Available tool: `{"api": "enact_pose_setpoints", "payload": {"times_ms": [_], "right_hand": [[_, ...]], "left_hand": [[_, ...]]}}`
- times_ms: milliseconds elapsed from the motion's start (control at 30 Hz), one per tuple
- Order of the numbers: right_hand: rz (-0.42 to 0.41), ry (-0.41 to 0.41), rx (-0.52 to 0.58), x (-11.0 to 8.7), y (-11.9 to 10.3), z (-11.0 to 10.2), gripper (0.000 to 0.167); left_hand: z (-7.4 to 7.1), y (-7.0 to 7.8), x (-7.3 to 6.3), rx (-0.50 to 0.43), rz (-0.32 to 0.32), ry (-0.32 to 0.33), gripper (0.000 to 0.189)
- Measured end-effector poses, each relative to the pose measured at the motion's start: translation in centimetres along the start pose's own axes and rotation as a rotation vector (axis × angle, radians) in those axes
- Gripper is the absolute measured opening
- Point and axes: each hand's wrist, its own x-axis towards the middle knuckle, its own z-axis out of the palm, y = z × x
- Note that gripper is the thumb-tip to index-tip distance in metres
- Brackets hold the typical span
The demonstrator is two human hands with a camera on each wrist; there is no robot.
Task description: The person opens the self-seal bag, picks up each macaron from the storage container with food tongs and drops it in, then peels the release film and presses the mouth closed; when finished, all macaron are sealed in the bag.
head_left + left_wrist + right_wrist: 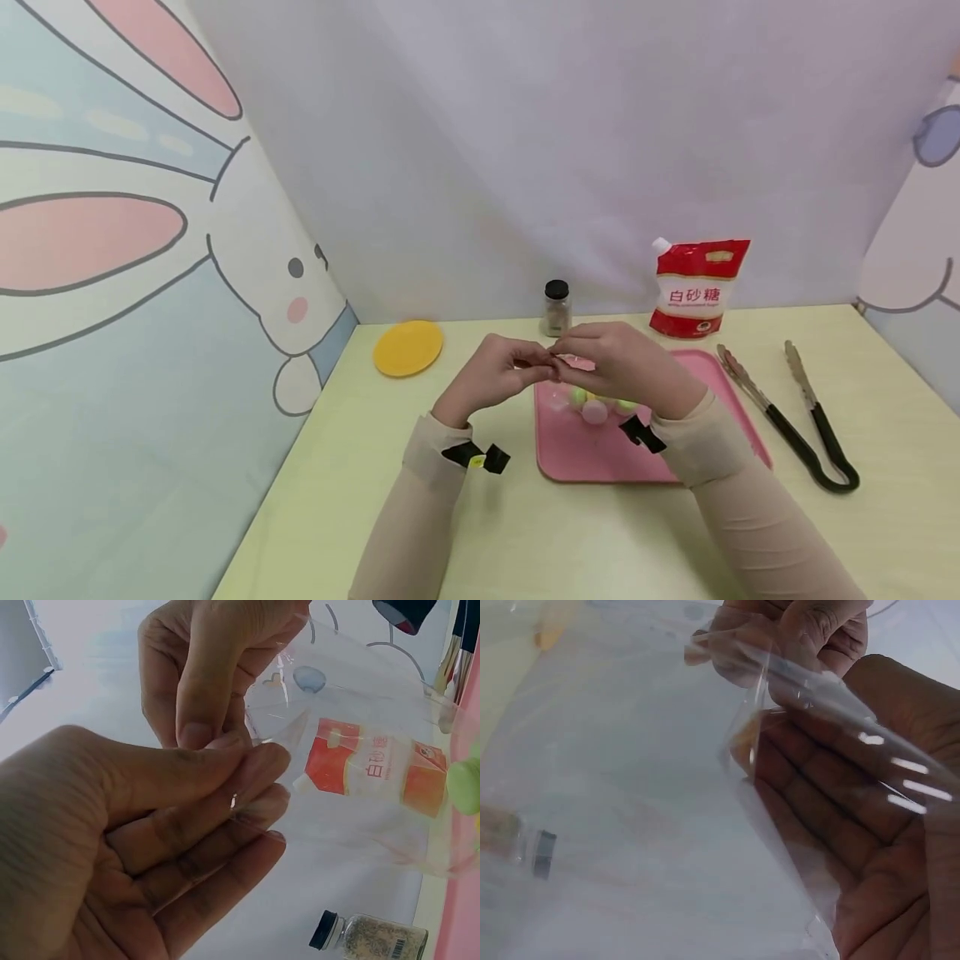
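Observation:
A clear plastic bag (pixel 296 735) hangs between the hands, its upper edge gathered at the fingertips. My left hand (pixel 498 371) pinches that edge between thumb and forefinger, the other fingers loosely bent. Right against it, my right hand (pixel 611 362) pinches the plastic too. In the right wrist view the film (pixel 652 795) spreads wide in front of the palm. Below the hands, a pink ball (pixel 595 412) and green and yellow ones show at the pink tray (pixel 600 468); they appear to lie in the bag's lower part. The right forearm partly covers the tray.
A jar with a black lid (pixel 557 308) stands behind the tray, with a red and white sugar pouch (pixel 693 287) to its right. Black-handled tongs (pixel 813 433) lie right of the tray. A yellow plate (pixel 408 348) sits at the back left.

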Motion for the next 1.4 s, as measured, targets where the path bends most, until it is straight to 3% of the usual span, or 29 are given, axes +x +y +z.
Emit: {"api": "enact_pose_setpoints", "payload": {"times_ms": [200,533,667,867,1067,1200,1400], "right_hand": [[-0.007,0.002,-0.070,0.3,-0.3,0.2,0.019],[0.037,0.096,-0.142,0.1,0.1,0.7,0.019],[0.069,0.149,-0.206,0.1,0.3,0.6,0.006],[0.117,0.295,-0.249,-0.3,1.1,-0.8,0.027],[0.115,0.288,-0.245,-0.5,1.5,-1.9,0.009],[0.150,0.311,-0.255,-1.0,1.8,-3.0,0.006],[0.182,0.408,-0.274,-2.7,3.0,-5.6,0.024]], "left_hand": [[-0.1,0.3,0.1,0.010,-0.022,-0.016,0.009],[-0.1,0.5,-0.2,-0.021,-0.053,0.051,0.010],[-0.1,0.4,-0.3,-0.014,-0.058,0.087,0.008],[-0.1,0.1,-0.2,-0.004,-0.075,0.144,0.007],[-0.2,-0.2,-0.1,-0.031,-0.084,0.200,0.009],[-0.4,-0.4,-0.2,-0.056,-0.103,0.216,0.012],[-0.9,-0.8,-0.3,-0.045,-0.099,0.264,0.011]]}}
